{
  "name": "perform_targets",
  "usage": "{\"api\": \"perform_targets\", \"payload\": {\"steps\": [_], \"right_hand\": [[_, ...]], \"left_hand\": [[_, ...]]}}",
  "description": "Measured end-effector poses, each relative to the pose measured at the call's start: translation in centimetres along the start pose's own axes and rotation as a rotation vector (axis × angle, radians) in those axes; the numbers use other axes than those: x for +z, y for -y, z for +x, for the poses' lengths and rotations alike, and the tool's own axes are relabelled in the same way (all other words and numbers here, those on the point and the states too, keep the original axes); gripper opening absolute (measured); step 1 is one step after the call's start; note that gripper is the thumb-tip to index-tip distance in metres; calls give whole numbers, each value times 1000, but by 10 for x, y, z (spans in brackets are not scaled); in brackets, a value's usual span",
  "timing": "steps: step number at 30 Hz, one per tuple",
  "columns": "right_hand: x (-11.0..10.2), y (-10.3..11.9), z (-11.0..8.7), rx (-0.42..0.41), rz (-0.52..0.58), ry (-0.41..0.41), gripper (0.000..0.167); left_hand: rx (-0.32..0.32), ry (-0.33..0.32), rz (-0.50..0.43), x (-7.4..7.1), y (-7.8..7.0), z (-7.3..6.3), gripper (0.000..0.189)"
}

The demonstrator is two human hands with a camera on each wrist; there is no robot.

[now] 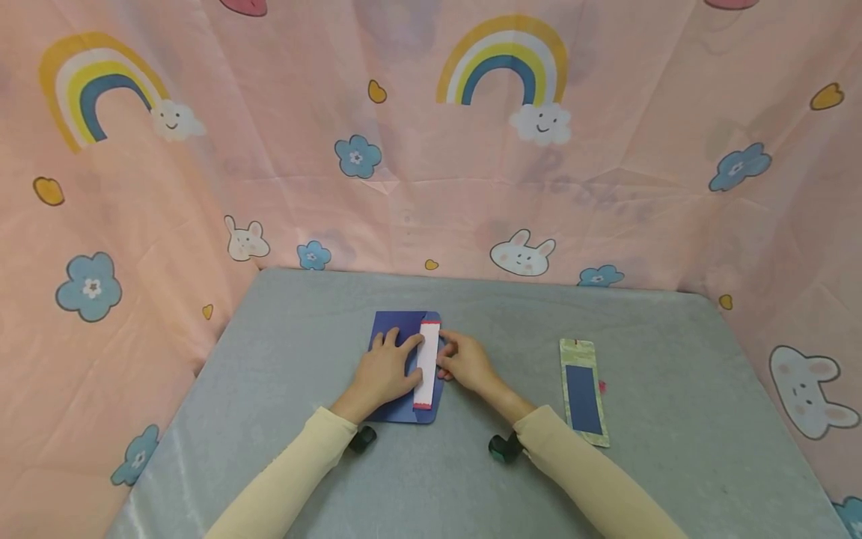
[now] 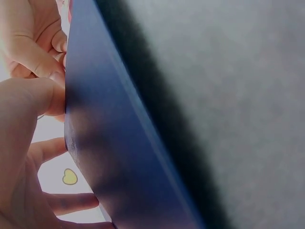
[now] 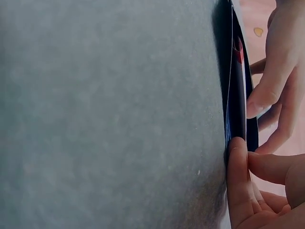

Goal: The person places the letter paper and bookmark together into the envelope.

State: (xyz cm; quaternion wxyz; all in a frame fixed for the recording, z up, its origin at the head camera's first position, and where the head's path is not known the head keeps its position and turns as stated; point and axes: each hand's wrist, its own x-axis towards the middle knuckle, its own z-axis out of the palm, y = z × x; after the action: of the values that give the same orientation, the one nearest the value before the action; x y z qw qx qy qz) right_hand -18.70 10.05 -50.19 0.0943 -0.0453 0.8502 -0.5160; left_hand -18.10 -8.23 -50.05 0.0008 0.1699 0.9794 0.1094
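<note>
A blue folder-like card [image 1: 399,323] lies on the table, with a flap along its right side. On that side rests a long white strip [image 1: 427,363] with red ends. My left hand [image 1: 384,372] rests on the card with spread fingers, its thumb and index tips touching the strip's left edge. From the right, my right hand [image 1: 469,364] pinches the strip's right edge between thumb and curled index finger [image 3: 237,164]. In the right wrist view the card's edge [image 3: 230,90] stands slightly apart beside the strip. The left wrist view shows the card's blue side [image 2: 102,124] close up.
A long green card [image 1: 578,350] with a dark blue rectangle lies to the right, close to the right forearm. A small pink bit [image 1: 602,386] shows at its edge. Pink printed cloth [image 1: 417,202] hangs behind and beside the grey table [image 1: 646,322].
</note>
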Motion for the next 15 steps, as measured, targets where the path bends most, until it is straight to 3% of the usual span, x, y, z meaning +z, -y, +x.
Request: {"api": "perform_targets", "payload": {"steps": [15], "right_hand": [[1, -1, 7, 8, 9, 24, 55]], "left_hand": [[2, -1, 4, -1, -1, -1, 60]]}}
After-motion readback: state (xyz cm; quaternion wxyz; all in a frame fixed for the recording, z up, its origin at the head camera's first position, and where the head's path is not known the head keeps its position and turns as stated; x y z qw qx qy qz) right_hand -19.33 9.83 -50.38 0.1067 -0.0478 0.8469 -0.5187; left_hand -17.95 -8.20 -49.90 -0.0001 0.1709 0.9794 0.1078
